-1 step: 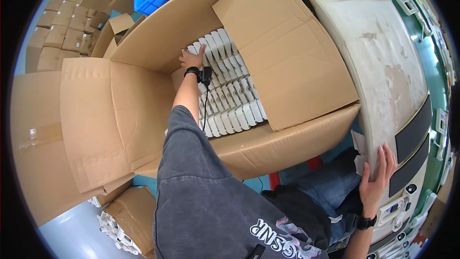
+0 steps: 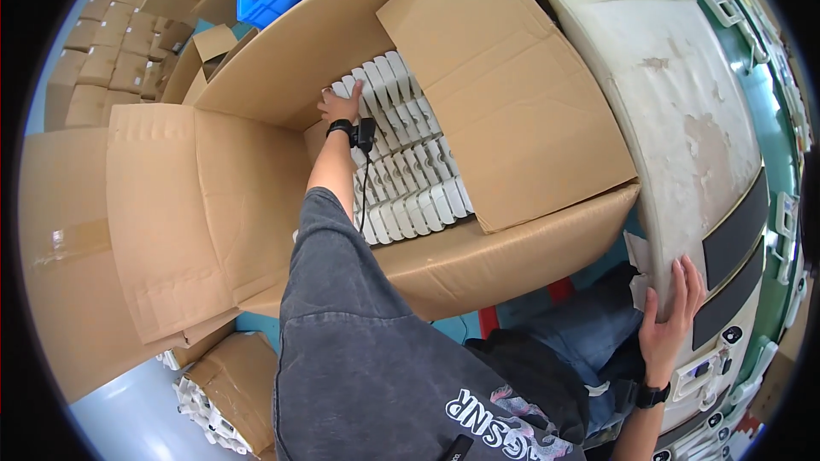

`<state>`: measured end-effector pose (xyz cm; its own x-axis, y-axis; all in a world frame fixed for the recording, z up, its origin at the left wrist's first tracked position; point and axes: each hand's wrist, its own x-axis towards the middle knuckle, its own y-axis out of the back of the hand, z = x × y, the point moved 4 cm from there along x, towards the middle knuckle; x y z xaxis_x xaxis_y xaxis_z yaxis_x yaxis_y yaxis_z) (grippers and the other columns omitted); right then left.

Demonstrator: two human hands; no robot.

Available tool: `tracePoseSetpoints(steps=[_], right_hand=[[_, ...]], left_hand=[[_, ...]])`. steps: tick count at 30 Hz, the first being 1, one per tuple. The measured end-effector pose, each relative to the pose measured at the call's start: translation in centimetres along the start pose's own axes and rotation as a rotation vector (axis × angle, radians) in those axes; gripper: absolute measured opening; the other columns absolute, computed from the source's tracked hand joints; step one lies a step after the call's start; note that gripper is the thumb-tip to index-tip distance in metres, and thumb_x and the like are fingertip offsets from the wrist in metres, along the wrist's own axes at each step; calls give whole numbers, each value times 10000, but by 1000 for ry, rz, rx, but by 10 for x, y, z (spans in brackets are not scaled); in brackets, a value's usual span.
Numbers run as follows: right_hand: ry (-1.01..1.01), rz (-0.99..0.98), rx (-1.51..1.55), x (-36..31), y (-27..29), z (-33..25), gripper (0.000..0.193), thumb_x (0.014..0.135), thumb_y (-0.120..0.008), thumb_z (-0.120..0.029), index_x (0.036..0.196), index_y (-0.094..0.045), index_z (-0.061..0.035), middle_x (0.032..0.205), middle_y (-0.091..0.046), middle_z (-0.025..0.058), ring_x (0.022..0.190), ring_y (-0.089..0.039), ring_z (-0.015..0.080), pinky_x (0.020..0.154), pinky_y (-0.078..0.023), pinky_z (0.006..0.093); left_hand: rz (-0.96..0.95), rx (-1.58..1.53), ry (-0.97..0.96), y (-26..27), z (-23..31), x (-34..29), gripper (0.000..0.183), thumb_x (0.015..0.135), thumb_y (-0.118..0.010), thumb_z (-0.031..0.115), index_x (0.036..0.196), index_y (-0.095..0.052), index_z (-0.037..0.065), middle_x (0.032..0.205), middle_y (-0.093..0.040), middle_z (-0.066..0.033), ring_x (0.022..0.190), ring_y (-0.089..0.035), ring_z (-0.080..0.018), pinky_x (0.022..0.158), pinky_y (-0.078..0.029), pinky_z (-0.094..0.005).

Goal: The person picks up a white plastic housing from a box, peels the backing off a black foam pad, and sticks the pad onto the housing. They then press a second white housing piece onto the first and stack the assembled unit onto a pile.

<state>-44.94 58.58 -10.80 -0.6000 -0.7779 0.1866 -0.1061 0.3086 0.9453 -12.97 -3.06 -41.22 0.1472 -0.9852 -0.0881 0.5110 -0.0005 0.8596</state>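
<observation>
Plainly, our right hand [image 2: 672, 324] lies flat, gripping nothing, on the near left edge of the bench [image 2: 632, 94]; our left hand [image 2: 341, 107] is at the far left corner of the carton [image 2: 512, 265], curled at upright rows of white parts [image 2: 414, 169], though we cannot tell whether it grips any. The cable [image 2: 365, 192] hanging among them could snag, we judge, and pull some askew. White lettering marks our shirt [image 2: 359, 376]; specks on stacked boxes [image 2: 120, 55] beyond are unreadable.

Bright, fairly even light; dark, bowed fisheye edges.
</observation>
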Motion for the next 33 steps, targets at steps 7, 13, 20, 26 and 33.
tracePoseSetpoints(steps=[7,13,20,26,33], right_hand=[[11,7,2,0,-1,2,520,858,-675,-35,1367,-573,-50,1439,-519,152,1344,-447,364,1144,-329,466],[13,0,-14,0,-2,4,520,852,-679,-37,1362,-577,-48,1439,-522,148,1344,-449,361,1146,-331,462],[19,10,-30,1,-1,4,520,878,-666,-35,1384,-551,-52,1456,-505,148,1352,-446,358,1151,-329,455],[17,1,-7,1,-2,-2,517,879,-668,-38,1382,-555,-53,1447,-511,147,1343,-452,358,1140,-336,455],[67,4,47,7,-1,-1,560,823,-717,-72,1363,-570,-49,1427,-527,147,1325,-466,363,1110,-359,458]], left_hand=[[10,-110,-105,1,-33,20,1136,761,-749,649,1553,-174,75,1429,-341,-345,1326,-394,-488,1106,-368,-539],[162,63,142,28,-66,24,1202,681,-842,467,1542,-114,52,1457,-260,-334,1316,-391,-501,1072,-380,-596],[-50,-93,368,54,-87,49,1177,559,-936,393,1355,-239,-119,1348,-480,-326,1250,-539,-416,1052,-476,-416],[32,-168,409,97,-111,44,1188,567,-930,361,1367,-229,-169,1342,-531,-318,1211,-602,-356,1035,-491,-360],[-148,-414,-188,262,-70,28,460,807,-791,183,1212,-669,4,1173,-699,-93,1053,-668,-216,895,-525,-371]])
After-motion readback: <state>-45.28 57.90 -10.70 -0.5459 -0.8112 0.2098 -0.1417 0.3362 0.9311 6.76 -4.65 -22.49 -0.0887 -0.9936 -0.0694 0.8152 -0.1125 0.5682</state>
